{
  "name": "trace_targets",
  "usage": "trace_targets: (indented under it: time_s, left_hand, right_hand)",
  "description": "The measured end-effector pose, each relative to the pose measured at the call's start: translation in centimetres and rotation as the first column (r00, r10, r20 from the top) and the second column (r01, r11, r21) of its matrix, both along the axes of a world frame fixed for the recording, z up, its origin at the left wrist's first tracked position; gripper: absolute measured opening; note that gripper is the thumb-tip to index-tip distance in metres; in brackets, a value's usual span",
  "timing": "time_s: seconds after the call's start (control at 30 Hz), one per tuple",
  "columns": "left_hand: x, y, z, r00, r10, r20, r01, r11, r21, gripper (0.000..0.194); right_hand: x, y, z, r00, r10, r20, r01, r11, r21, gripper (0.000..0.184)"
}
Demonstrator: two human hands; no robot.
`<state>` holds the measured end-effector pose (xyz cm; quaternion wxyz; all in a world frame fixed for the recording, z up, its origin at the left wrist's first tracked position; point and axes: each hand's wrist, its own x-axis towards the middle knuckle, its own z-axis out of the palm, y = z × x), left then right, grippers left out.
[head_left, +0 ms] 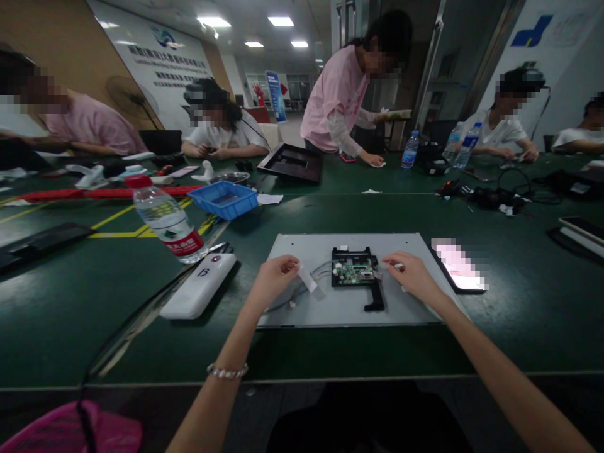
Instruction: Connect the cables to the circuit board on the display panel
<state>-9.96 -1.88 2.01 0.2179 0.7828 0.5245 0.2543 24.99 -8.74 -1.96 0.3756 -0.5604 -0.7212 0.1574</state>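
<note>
A light grey flat panel (401, 308) lies on the table in front of me. On its middle sits a green circuit board (352, 272) in a black bracket (374, 298), with grey cables (302, 290) running off to the left. My left hand (277, 277) pinches one end of a white strip (308, 278), which hangs over the cables; whether it is paper or tape I cannot tell. Just right of the bracket, my right hand (413, 275) is closed in a pinch. Something small and pale shows by its fingertips, too small to name.
Left of the panel are a white power bank (199, 286), a water bottle (170, 220) and a blue tray (224, 199). A lit phone (457, 267) lies to the right. Across the table a person in pink (335, 100) leans over, and several others sit.
</note>
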Motion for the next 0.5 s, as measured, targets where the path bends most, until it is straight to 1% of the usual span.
trace_targets:
  time_s: [0.07, 0.13, 0.17, 0.2, 0.23, 0.33, 0.4, 0.5]
  left_hand:
    - [0.4, -0.7, 0.0, 0.997, 0.058, -0.049, -0.053, 0.995, 0.089, 0.033]
    - [0.7, -1.5, 0.3, 0.987, 0.126, -0.102, -0.1, 0.967, 0.232, 0.037]
    - [0.9, -1.9, 0.4, 0.98, 0.142, -0.138, -0.098, 0.954, 0.284, 0.035]
    - [1.2, -2.4, 0.6, 0.974, 0.137, -0.181, -0.076, 0.949, 0.305, 0.031]
    - [1.4, -2.8, 0.7, 0.967, 0.114, -0.23, -0.041, 0.953, 0.299, 0.028]
    - [2.4, -4.1, 0.7, 0.928, 0.035, -0.37, 0.047, 0.976, 0.211, 0.024]
    - [3.1, -4.8, 0.5, 0.903, 0.03, -0.429, 0.053, 0.983, 0.178, 0.024]
    - [3.7, -5.6, 0.3, 0.882, 0.045, -0.468, 0.037, 0.986, 0.164, 0.022]
  right_hand:
    - [0.1, 0.1, -0.2, 1.0, 0.004, 0.009, -0.004, 1.0, -0.001, 0.024]
    - [0.2, 0.2, -0.4, 1.0, 0.004, 0.016, -0.004, 1.0, -0.004, 0.023]
    - [0.2, 0.3, -0.5, 1.0, 0.001, 0.017, -0.001, 1.0, -0.005, 0.023]
    - [0.2, 0.3, -0.5, 1.0, -0.003, 0.015, 0.003, 1.0, -0.005, 0.023]
    - [0.2, 0.2, -0.4, 1.0, -0.006, 0.01, 0.006, 1.0, -0.006, 0.023]
    - [-0.2, 0.0, 0.0, 1.0, -0.019, -0.001, 0.019, 1.0, 0.0, 0.025]
    - [-0.6, -0.3, 0.6, 1.0, -0.017, 0.008, 0.017, 1.0, 0.019, 0.025]
    - [-1.5, -0.8, 1.8, 0.998, 0.005, 0.059, -0.009, 0.998, 0.064, 0.026]
